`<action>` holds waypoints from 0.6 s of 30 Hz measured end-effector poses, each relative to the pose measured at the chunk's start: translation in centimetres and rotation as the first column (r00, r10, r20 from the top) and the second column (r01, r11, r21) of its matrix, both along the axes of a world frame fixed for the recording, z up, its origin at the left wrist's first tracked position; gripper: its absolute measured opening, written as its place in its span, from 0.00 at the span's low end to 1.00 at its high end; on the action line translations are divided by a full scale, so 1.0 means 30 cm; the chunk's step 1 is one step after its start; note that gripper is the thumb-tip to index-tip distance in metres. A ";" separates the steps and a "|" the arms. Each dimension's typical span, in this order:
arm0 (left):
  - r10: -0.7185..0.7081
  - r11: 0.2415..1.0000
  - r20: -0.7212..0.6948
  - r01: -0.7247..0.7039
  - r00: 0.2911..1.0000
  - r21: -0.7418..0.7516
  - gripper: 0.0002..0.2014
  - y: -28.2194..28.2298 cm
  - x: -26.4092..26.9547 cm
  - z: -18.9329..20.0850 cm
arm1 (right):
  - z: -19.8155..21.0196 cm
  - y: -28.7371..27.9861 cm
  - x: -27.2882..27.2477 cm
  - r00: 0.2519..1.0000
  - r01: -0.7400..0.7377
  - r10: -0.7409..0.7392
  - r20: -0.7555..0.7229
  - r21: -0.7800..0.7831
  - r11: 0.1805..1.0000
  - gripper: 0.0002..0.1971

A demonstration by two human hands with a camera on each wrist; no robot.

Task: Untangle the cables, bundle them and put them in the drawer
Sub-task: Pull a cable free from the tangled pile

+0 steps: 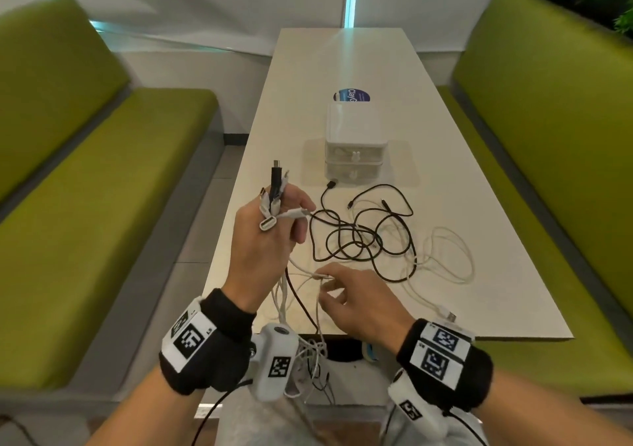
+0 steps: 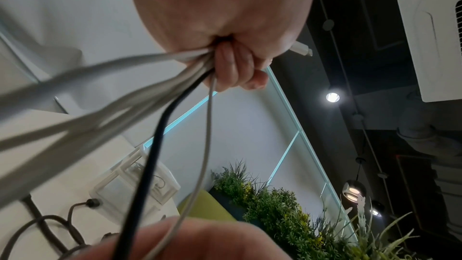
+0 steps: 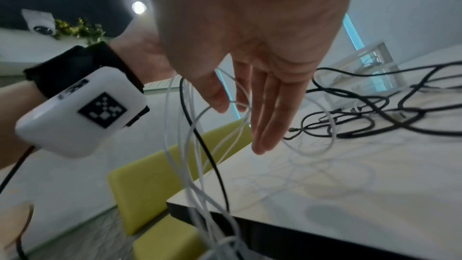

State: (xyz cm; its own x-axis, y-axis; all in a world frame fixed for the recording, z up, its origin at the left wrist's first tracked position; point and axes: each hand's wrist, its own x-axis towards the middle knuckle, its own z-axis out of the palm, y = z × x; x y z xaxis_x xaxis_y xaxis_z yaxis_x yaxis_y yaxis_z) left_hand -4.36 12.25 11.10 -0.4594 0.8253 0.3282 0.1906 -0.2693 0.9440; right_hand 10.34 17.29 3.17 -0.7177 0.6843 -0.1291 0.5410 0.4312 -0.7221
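Observation:
My left hand [image 1: 270, 236] is raised over the table's near left edge and grips a bunch of cable ends [image 1: 275, 188], one black plug and several white ones. Their cords [image 2: 160, 126] hang from the fist past the table edge. Lower and to the right, my right hand [image 1: 352, 294] pinches a thin white cable [image 1: 320, 277] between thumb and index finger, the other fingers [image 3: 270, 116] straight. A tangle of black and white cables [image 1: 363, 240] lies on the table [image 1: 479, 205]. Behind it stands a small white two-drawer unit [image 1: 356, 150], both drawers shut.
Green benches [image 1: 85, 178] flank the narrow table on both sides. A blue round sticker [image 1: 352, 96] lies behind the drawer unit. A loose white plug [image 1: 445, 313] rests near the table's front edge. Plants [image 2: 275, 205] stand beyond the right bench.

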 end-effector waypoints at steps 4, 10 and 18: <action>-0.039 0.999 -0.017 0.039 0.999 -0.013 0.16 -0.008 0.014 -0.010 | -0.001 -0.002 -0.017 0.978 0.051 -0.105 -0.181 -0.279 0.959 0.17; 0.051 0.993 -0.038 -0.046 0.998 0.106 0.14 -0.025 -0.034 0.053 | -0.075 -0.054 0.092 0.998 -0.063 0.063 0.018 0.008 0.998 0.38; 0.004 0.987 -0.094 0.011 0.996 0.158 0.12 -0.036 -0.023 0.106 | -0.176 -0.098 0.154 0.710 -0.518 0.477 0.517 -0.075 0.852 0.09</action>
